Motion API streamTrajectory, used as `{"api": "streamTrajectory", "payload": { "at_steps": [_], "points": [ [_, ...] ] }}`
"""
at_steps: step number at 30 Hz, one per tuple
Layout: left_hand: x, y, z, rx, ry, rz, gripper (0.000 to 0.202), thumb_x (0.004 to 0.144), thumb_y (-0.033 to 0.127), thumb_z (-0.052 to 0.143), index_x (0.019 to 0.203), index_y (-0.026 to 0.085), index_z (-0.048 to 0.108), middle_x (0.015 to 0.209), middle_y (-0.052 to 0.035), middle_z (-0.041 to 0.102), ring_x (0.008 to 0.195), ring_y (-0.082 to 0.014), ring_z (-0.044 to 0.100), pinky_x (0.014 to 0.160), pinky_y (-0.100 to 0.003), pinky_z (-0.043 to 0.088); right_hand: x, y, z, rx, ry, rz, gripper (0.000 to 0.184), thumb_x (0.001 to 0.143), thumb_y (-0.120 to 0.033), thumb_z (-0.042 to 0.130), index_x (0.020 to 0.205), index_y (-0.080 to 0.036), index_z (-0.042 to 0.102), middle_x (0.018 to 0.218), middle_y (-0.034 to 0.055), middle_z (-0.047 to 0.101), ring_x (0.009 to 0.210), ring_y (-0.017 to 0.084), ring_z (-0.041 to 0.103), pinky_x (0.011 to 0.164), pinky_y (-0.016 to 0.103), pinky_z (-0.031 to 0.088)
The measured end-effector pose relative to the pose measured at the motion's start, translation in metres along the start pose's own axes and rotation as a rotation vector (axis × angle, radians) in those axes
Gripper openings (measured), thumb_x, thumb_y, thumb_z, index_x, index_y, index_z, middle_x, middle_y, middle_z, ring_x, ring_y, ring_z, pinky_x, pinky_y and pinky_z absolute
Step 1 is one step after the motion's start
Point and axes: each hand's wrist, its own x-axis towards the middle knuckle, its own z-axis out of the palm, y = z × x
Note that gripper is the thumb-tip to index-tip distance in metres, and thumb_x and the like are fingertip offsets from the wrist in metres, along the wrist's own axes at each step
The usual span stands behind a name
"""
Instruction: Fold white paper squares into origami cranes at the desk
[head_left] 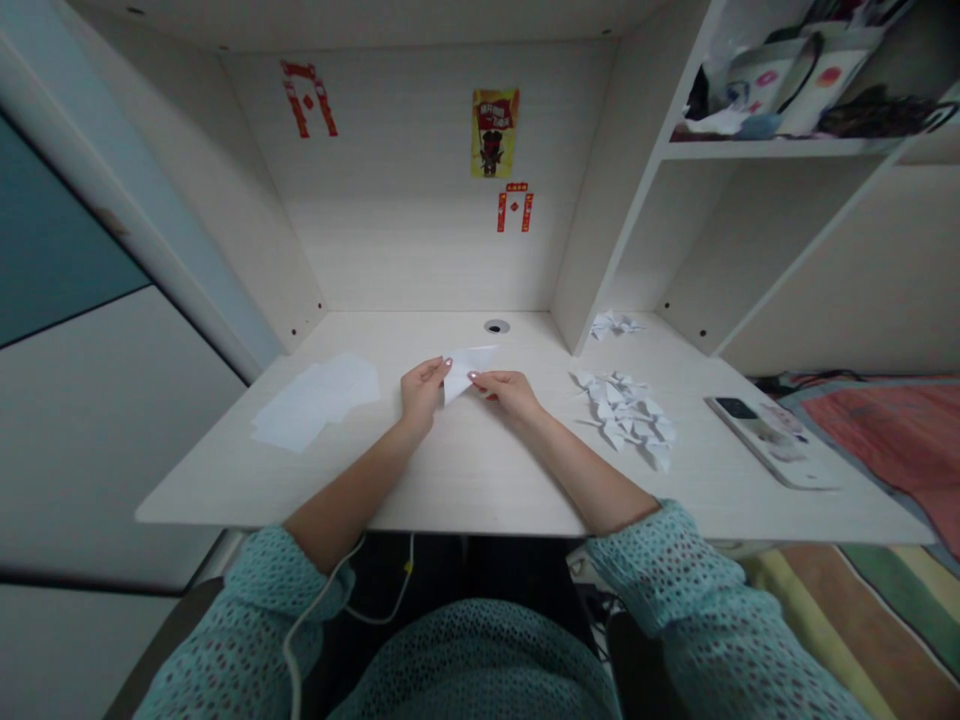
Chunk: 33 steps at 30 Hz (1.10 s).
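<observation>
A small folded sheet of white paper (459, 376) is held up between both hands over the middle of the desk. My left hand (424, 388) pinches its left edge, thumb on the near face. On the other side my right hand (510, 390) grips the right part between thumb and fingers. To the left lies a spread of flat white paper sheets (319, 400). Right of my right hand is a pile of folded white paper pieces (628, 412), pointed in shape, perhaps origami cranes. A smaller group of folded paper pieces (616, 324) sits farther back, beside the upright panel.
The white desk (465, 490) has a back wall with red and yellow stickers and a round cable hole (496, 327). A phone (772, 442) lies at the right. An upright panel (622, 180) and a shelf with cups (765, 80) stand on that side. A white cable (300, 620) hangs in front.
</observation>
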Motion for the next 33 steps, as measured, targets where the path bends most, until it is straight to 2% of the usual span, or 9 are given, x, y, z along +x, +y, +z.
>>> {"api": "streamTrajectory", "payload": {
  "at_steps": [4,9,11,13,16,21,24,29,33],
  "points": [
    [0.002,-0.002,-0.001,0.024,-0.041,0.003,0.033,0.059,0.038,0.076,0.079,0.013,0.069,0.079,-0.0061,0.067,0.07,-0.0141,0.058,0.067,-0.025,0.043,-0.003,-0.001,0.0,-0.026,0.034,-0.064,0.034,0.058,-0.049,0.072,0.058,-0.016,0.065,0.056,0.0,0.057,0.054,0.01,0.042,0.054,0.025,0.03],
    [0.0,0.0,-0.002,0.033,-0.181,-0.06,0.04,0.062,0.043,0.072,0.09,0.014,0.069,0.087,-0.006,0.067,0.074,-0.0147,0.058,0.067,-0.025,0.043,-0.006,-0.002,0.002,-0.03,0.097,-0.157,0.033,0.058,-0.047,0.072,0.052,-0.016,0.06,0.051,-0.002,0.053,0.052,0.01,0.04,0.055,0.026,0.03],
    [-0.003,0.003,-0.001,0.092,-0.231,-0.087,0.043,0.062,0.047,0.071,0.09,0.014,0.068,0.084,-0.0056,0.066,0.071,-0.0143,0.057,0.063,-0.024,0.042,-0.007,-0.003,0.003,-0.026,0.11,-0.171,0.032,0.058,-0.046,0.072,0.051,-0.017,0.061,0.051,-0.0019,0.053,0.052,0.01,0.041,0.056,0.026,0.031],
    [-0.006,0.005,0.0,0.209,-0.25,-0.105,0.043,0.06,0.05,0.072,0.081,0.012,0.069,0.073,-0.0043,0.065,0.063,-0.013,0.054,0.056,-0.022,0.037,-0.007,-0.004,0.003,-0.01,0.108,-0.18,0.031,0.058,-0.046,0.073,0.052,-0.017,0.062,0.053,-0.0012,0.056,0.054,0.011,0.043,0.057,0.026,0.032],
    [-0.009,0.007,0.0,0.35,-0.262,-0.117,0.045,0.056,0.054,0.073,0.069,0.011,0.068,0.062,-0.0025,0.061,0.055,-0.0113,0.049,0.051,-0.022,0.031,-0.008,-0.004,0.004,0.029,0.112,-0.154,0.029,0.058,-0.046,0.072,0.057,-0.017,0.067,0.059,0.0007,0.061,0.058,0.012,0.047,0.059,0.026,0.034],
    [-0.004,0.002,-0.004,0.417,-0.324,-0.127,0.047,0.056,0.054,0.073,0.074,0.01,0.071,0.065,-0.004,0.064,0.055,-0.0115,0.049,0.051,-0.022,0.031,-0.005,-0.003,0.0,0.096,0.157,-0.049,0.032,0.056,-0.047,0.073,0.065,-0.017,0.071,0.069,0.0041,0.067,0.064,0.013,0.051,0.059,0.026,0.035],
    [-0.003,-0.003,-0.005,0.441,-0.356,-0.133,0.044,0.058,0.052,0.073,0.074,0.011,0.071,0.063,-0.0045,0.064,0.053,-0.0116,0.049,0.05,-0.022,0.03,0.0,-0.004,-0.006,0.157,0.231,-0.007,0.032,0.054,-0.047,0.074,0.066,-0.017,0.071,0.073,0.0048,0.067,0.065,0.013,0.053,0.058,0.026,0.037],
    [-0.005,-0.005,-0.002,0.345,-0.363,-0.132,0.039,0.056,0.048,0.076,0.074,0.013,0.073,0.071,-0.0069,0.068,0.057,-0.0137,0.054,0.052,-0.023,0.034,0.006,-0.008,-0.016,0.16,0.31,-0.034,0.032,0.054,-0.046,0.074,0.068,-0.017,0.071,0.075,0.0048,0.067,0.066,0.013,0.054,0.057,0.025,0.038],
    [-0.007,-0.003,-0.001,0.378,-0.37,-0.092,0.04,0.057,0.049,0.075,0.074,0.013,0.073,0.067,-0.0063,0.067,0.054,-0.0133,0.052,0.049,-0.022,0.032,0.01,-0.007,-0.024,0.171,0.393,-0.059,0.035,0.054,-0.046,0.074,0.075,-0.018,0.071,0.081,0.006,0.068,0.069,0.014,0.055,0.057,0.025,0.039]
  ]
}}
